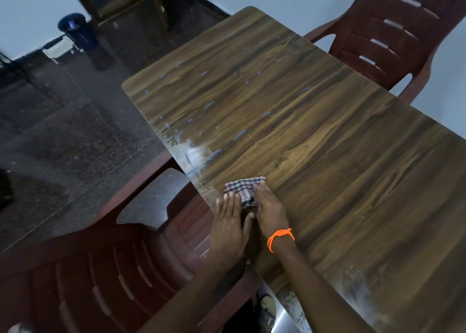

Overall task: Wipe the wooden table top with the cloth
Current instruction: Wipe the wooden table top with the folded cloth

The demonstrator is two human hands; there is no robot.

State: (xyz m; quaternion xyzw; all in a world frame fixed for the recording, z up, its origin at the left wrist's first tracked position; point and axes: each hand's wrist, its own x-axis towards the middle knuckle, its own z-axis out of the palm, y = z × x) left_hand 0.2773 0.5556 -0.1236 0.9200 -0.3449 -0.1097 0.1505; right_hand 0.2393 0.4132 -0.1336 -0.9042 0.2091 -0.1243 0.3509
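The head view looks down on a wooden table top (315,135) with rounded corners, and every place below is given relative to it. A folded checked cloth (243,190) lies flat on the table top near its left edge, toward the near end. The right hand (269,210) lies on the cloth's right part with fingers straight and pressed flat, palm down; an orange thread band (280,238) circles its wrist. The left hand (228,228) lies flat beside it, fingers straight and together, its fingertips on the cloth's near left corner and its palm at the table top's left edge, the thumb reaching toward the right hand. Pale dusty smears and small bluish flecks mark the table top's left side beyond the cloth. A dark red plastic chair (106,269) stands against the table top's left edge, and another red chair (401,35) stands at its far right side. A dark blue bin (75,28) stands on the floor well beyond the table top's far left corner.
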